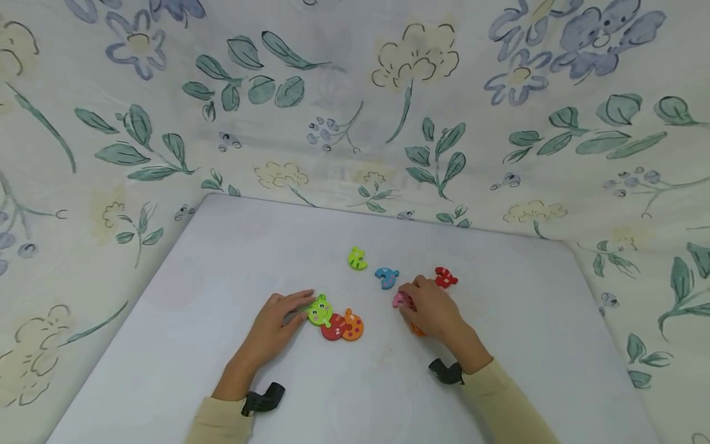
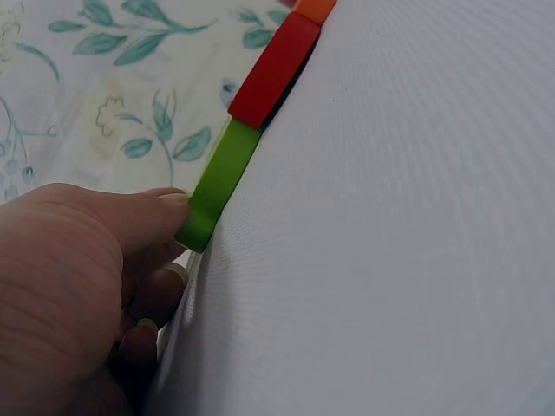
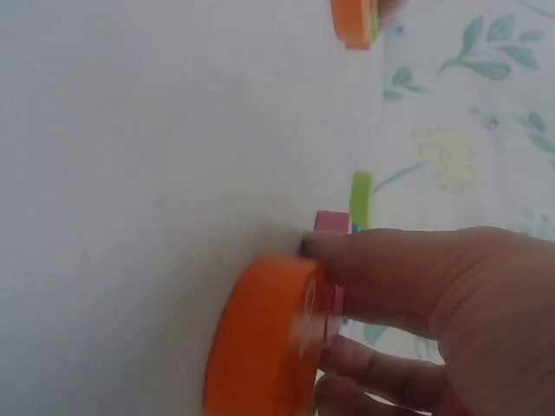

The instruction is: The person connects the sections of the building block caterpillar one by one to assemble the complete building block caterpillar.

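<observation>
A: How is the joined strip oriented?
B: Its long axis runs left to right, the right end slanting slightly toward the viewer: green face piece [image 1: 320, 312] at left, antennae pointing away; red piece "2" [image 1: 333, 328] central; orange piece "3" [image 1: 354, 327] at right.
A: And the hands?
B: Left hand [image 1: 271, 330]: thumb and index finger apart, thumb tip resting against the green edge. Right hand [image 1: 434, 308]: narrowed, pinching the pink piece [image 1: 400, 300], right of the strip.
A: What is obscured?
B: The pink piece, largely beneath fingers; a loose orange piece [image 3: 260, 338], partly under that hand, blurred and cut off in the right wrist view.
A: Farther off?
B: Blue piece [image 1: 386, 278] and knobbed red piece [image 1: 445, 277], knobs pointing right; then a striped green piece [image 1: 357, 259]. Their numerals are too small to read.
A: Surroundings?
B: A white bench [image 1: 266, 246]; behind it, cloth [image 1: 344, 61] printed with flowers and leaves.
</observation>
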